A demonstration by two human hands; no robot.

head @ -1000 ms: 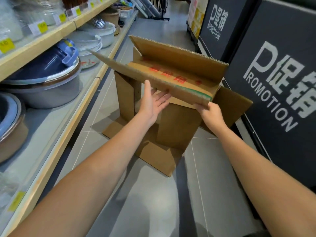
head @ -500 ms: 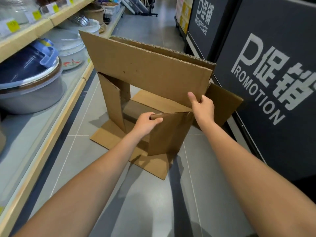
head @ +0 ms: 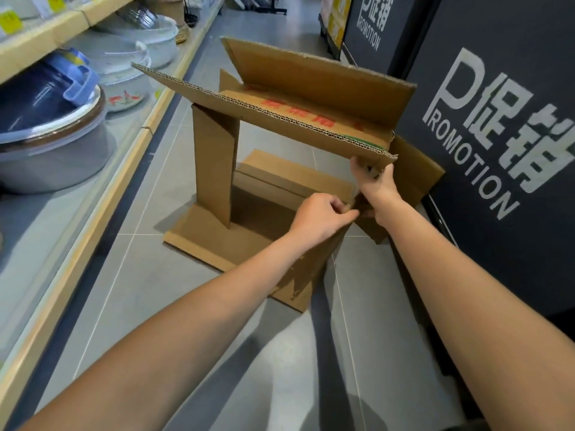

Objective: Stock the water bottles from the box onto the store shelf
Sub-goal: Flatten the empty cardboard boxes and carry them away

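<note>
A brown cardboard box (head: 214,169) stands on the tiled aisle floor, partly unfolded, with red print on one panel. It holds nothing that I can see, and no water bottles are in view. My right hand (head: 378,185) grips the near corner of the big raised flap (head: 273,104), which tilts up over the box. My left hand (head: 320,214) pinches the top edge of the near right side panel, just below my right hand. The store shelf (head: 93,194) runs along the left.
The shelf carries large steel pots with blue lids (head: 46,119) and white bowls (head: 133,66), with yellow price tags on the board above. Dark promotion panels (head: 497,135) line the right side. Grey tiled floor (head: 155,306) lies between them.
The big flap has swung back down towards flat, showing its red print again. My left hand slid right along the side panel's edge, close under my right hand.
</note>
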